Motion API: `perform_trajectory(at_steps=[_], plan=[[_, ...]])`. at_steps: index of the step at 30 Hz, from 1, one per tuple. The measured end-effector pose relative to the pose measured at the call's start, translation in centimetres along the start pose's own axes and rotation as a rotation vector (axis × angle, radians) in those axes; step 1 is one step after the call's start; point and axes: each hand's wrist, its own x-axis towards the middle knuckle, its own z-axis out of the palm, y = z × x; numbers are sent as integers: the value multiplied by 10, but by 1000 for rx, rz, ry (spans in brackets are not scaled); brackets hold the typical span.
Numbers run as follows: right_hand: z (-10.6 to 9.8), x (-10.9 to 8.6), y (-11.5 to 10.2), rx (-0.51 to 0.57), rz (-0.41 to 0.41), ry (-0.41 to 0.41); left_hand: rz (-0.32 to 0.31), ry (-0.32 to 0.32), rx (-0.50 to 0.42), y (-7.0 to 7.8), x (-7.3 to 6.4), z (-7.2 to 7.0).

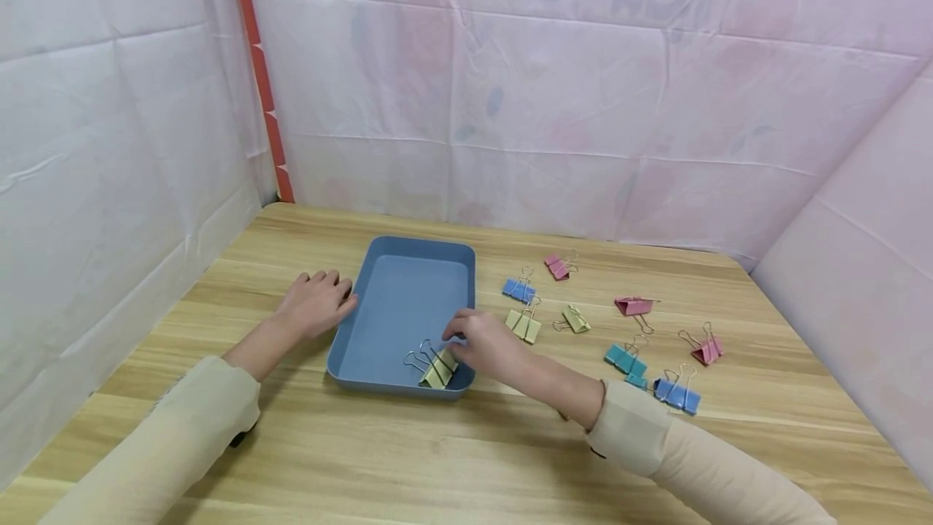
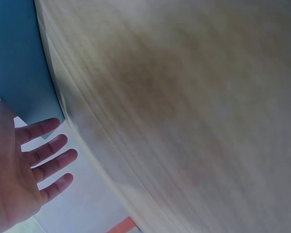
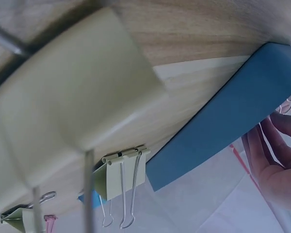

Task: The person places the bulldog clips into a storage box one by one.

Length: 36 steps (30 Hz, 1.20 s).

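A yellow clip (image 1: 437, 373) was noted in the tray (image 1: 411, 290), near-right corner. Whether it was gripped by the right hand (image 1: 494, 347) could not be determined. The left hand (image 1: 313, 305), fingers extended, was observed alongside.

Creased white sheeting (image 1: 554, 104) around wood-grain table (image 1: 408, 460); red strip (image 1: 262, 79) near left corner

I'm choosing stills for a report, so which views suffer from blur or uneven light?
Head view: bright and fairly even, the tray clearly outlined; left wrist view: the tabletop soft and smeary with a darker patch, the left hand sharper; right wrist view: the large near clip out of focus, the smaller yellow clip beyond it crisper.
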Motion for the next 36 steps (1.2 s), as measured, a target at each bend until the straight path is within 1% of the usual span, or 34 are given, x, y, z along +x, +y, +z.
perform_trajectory(at_steps=[7,12,18,23,30,36], plan=[[-10,-6,5,11,6,68,0,-6,2,-1,0,0],[-18,-13,9,32,58,94,-1,-14,-4,-1,0,0],[-25,-21,14,13,103,128,-3,-14,-10,0,0,-1],[-27,-27,19,24,144,138,2,-23,-6,0,0,-1],[-30,-35,26,45,186,129,0,-16,-1,-1,0,0],[-37,-42,31,26,222,125,1,-7,-7,0,0,-2]])
